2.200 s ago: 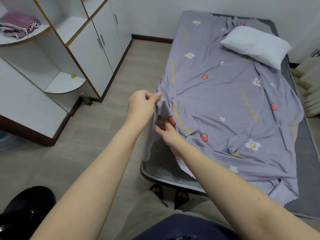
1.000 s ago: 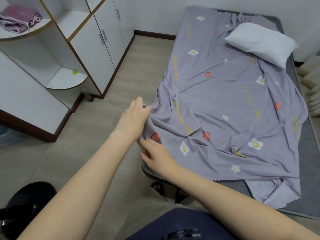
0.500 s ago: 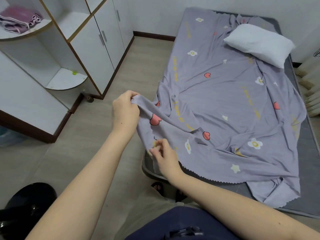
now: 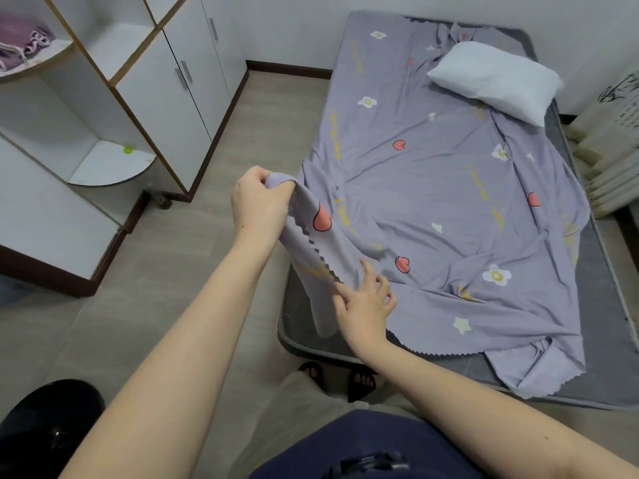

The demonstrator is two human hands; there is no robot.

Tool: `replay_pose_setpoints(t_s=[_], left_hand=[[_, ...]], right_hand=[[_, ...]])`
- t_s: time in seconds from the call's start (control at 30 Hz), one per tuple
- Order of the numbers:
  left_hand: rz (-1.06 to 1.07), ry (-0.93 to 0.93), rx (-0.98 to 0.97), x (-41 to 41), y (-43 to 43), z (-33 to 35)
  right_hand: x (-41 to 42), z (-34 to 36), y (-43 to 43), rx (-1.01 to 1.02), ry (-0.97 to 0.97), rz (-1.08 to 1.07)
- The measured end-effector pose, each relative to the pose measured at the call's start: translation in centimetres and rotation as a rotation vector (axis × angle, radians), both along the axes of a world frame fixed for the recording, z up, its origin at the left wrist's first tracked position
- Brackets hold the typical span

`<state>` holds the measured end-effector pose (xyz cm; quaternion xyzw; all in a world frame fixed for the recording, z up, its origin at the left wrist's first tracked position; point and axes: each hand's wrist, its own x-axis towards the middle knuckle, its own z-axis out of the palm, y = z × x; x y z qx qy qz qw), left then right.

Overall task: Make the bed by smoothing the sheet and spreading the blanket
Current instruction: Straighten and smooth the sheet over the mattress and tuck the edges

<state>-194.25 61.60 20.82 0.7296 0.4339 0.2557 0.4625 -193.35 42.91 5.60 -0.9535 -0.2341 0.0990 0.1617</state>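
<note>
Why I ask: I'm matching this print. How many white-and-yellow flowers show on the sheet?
4 on the sheet: far flower by the head end, second flower just nearer, third flower below the pillow, nearest flower toward the foot. Folds may hide more.

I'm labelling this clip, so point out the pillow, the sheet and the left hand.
pillow [image 4: 491, 81], head view, middle of its top face.
sheet [image 4: 432, 188], head view, flat middle stretch.
left hand [image 4: 257, 209], head view, back of the hand.
</note>
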Motion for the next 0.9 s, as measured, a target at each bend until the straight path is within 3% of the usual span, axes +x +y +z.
replay_pose_setpoints(t_s=[0.13,0.2,0.3,0.43,0.53,0.63,0.7,0.77,0.9], left_hand=[[-0.03,0.069,0.072,0.5,-1.0,0.8],[-0.059,0.064,0.057,0.6,-1.2,1.3],[-0.116,0.003,-0.037,-0.2,-0.5,2.0],[-0.094,-0.025,-0.192,-1.7,0.9,2.1],[-0.01,0.021,-0.392,-1.9,1.2,1.5],[0.055,-0.118,-0.576,-1.9,0.6,1.0],[-0.02,-0.132,-0.488,-2.4,0.2,0.4],[-0.054,-0.061,-0.242,-3.7,0.2,-0.5],[0.046,0.252,0.237,-8.7,0.9,-3.8]], right_hand=[[0.6,-1.5,0.1,-0.065,0.086,0.147],[0.8,-1.8,0.6,-0.078,0.145,0.098],[2.0,-1.0,0.6,0.115,0.2,-0.116],[5.4,0.7,-1.6,0.365,0.137,-0.305],[7.8,2.9,-2.6,0.497,-0.016,-0.276],[9.3,5.0,-2.7,0.615,-0.109,-0.184],[9.8,6.3,-2.9,0.647,-0.151,-0.099],[10.0,6.7,-3.9,0.574,-0.154,0.076],[9.0,4.6,-7.7,0.186,0.049,0.374]])
